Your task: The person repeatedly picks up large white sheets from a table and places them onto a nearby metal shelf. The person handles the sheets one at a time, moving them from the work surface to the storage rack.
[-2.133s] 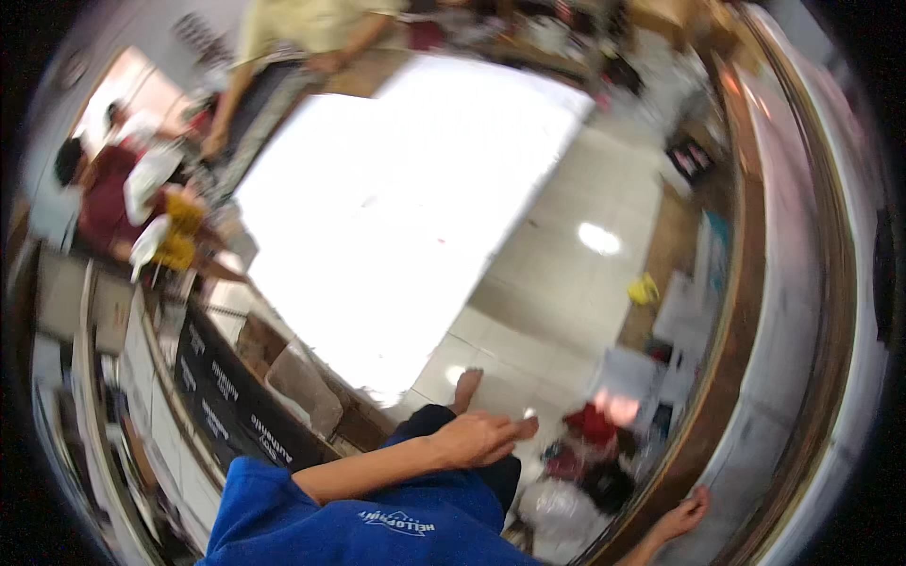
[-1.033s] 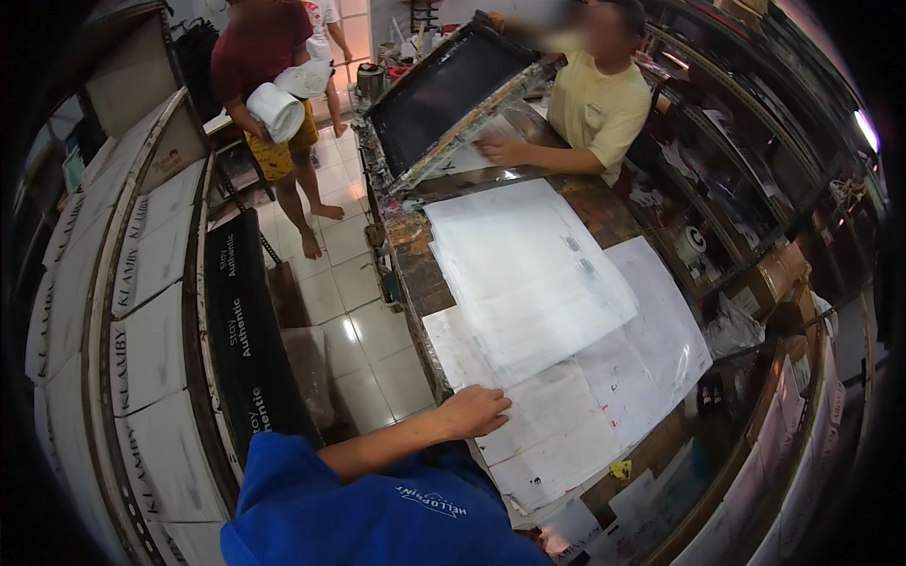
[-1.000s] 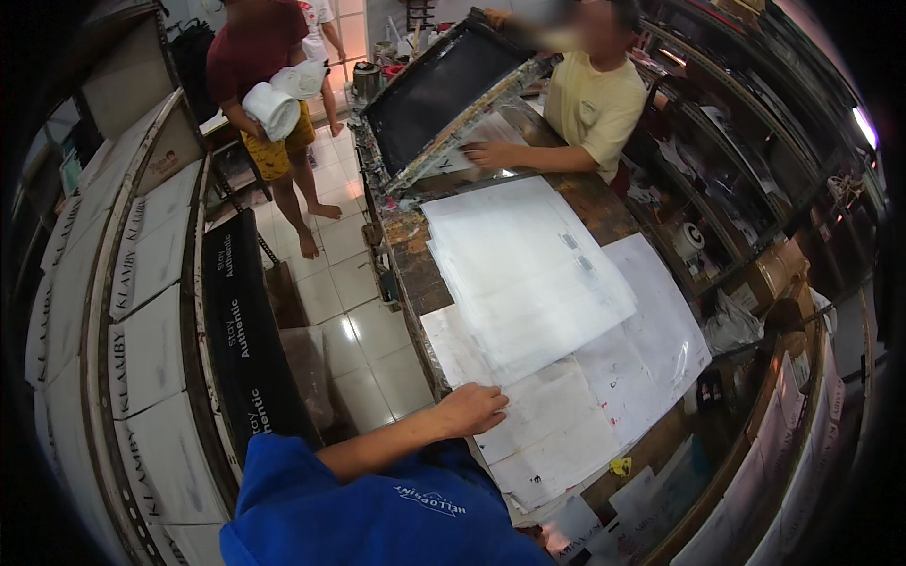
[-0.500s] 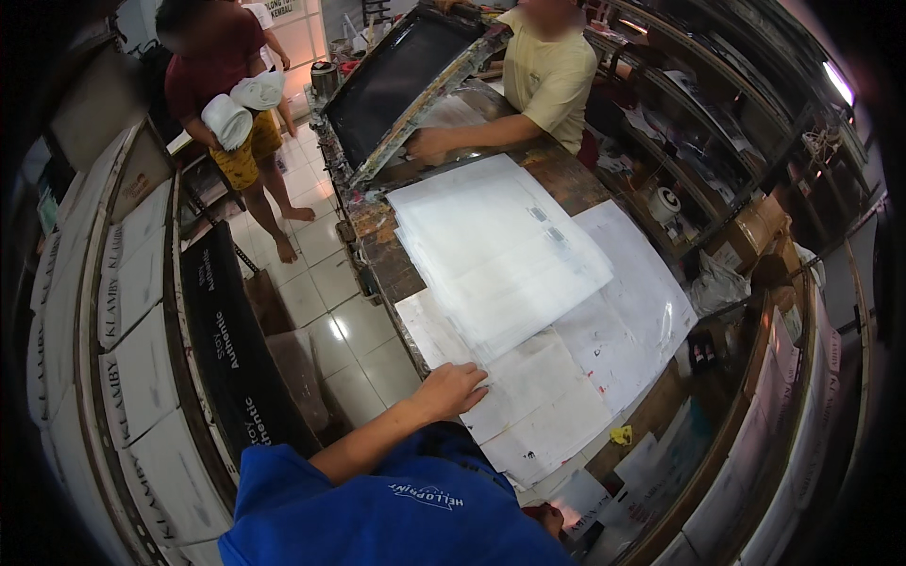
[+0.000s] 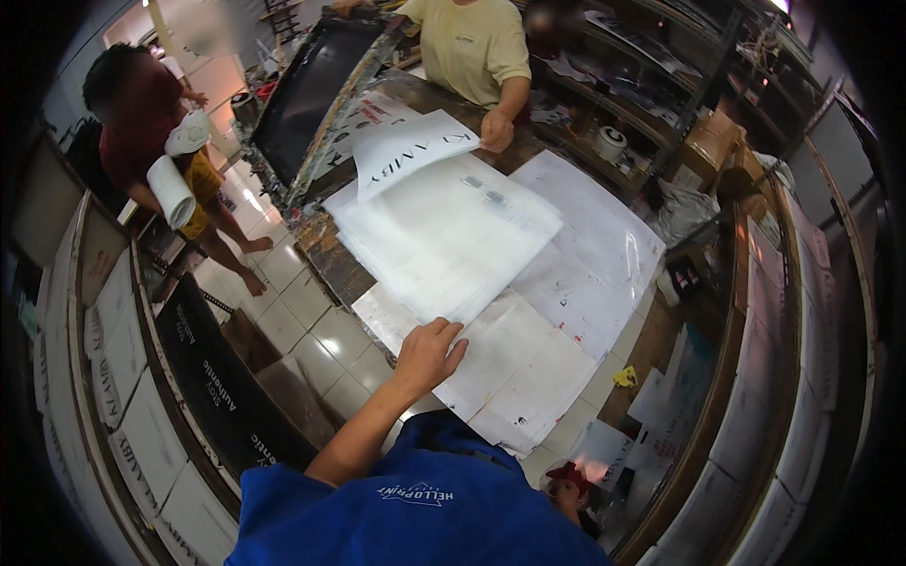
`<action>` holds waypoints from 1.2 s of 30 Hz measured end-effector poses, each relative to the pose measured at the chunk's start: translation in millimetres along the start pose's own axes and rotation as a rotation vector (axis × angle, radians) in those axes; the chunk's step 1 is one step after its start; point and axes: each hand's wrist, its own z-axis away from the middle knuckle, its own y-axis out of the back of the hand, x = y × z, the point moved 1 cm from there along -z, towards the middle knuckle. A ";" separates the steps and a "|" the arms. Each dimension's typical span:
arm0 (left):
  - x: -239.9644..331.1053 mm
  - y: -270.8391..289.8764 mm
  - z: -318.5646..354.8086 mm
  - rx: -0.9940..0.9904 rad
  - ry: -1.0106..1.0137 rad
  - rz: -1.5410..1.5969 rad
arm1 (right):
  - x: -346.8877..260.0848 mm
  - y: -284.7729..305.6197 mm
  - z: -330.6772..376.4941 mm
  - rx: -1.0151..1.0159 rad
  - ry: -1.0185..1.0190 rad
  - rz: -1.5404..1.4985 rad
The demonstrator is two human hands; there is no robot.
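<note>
My left hand (image 5: 429,357) rests by the near edge of a stack of translucent white sheets (image 5: 444,236), fingers apart and holding nothing. White covering papers (image 5: 514,363) with small stains lie under the stack on the worktable (image 5: 326,247). Low at my right side, partly hidden by my blue shirt, my right hand (image 5: 566,492) is closed round a crumpled red cloth (image 5: 569,474). Across the table, a co-worker's hand (image 5: 496,130) holds a corner of a white sheet with black lettering (image 5: 411,162), its near part curling over the stack.
A black-meshed printing screen (image 5: 316,99) stands tilted at the table's far left. Another person (image 5: 142,123) stands left with white rolls (image 5: 172,191). Racks of printed sheets (image 5: 123,358) flank me on the left, more racks (image 5: 755,377) on the right. Cardboard boxes (image 5: 708,146) sit far right.
The co-worker's hand has brought a printed sheet over the stack from beneath the screen. My left hand has lifted slightly toward the stack edge. My view has shifted, and the red cloth now shows.
</note>
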 end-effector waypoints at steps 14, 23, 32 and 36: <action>42.3 -41.3 -74.2 -0.002 -0.301 -0.124 | 42.5 -4.4 28.6 0.211 -0.176 -0.210; -38.9 -123.0 -150.6 -0.180 -0.170 -0.553 | 37.7 22.5 62.8 0.235 -0.229 0.001; -50.9 -141.6 -153.4 -0.312 -0.094 -0.640 | -13.1 21.2 87.3 0.200 -0.203 -0.061; -50.5 -136.3 -155.0 -0.352 -0.022 -0.624 | -32.7 21.9 71.8 0.174 -0.155 -0.045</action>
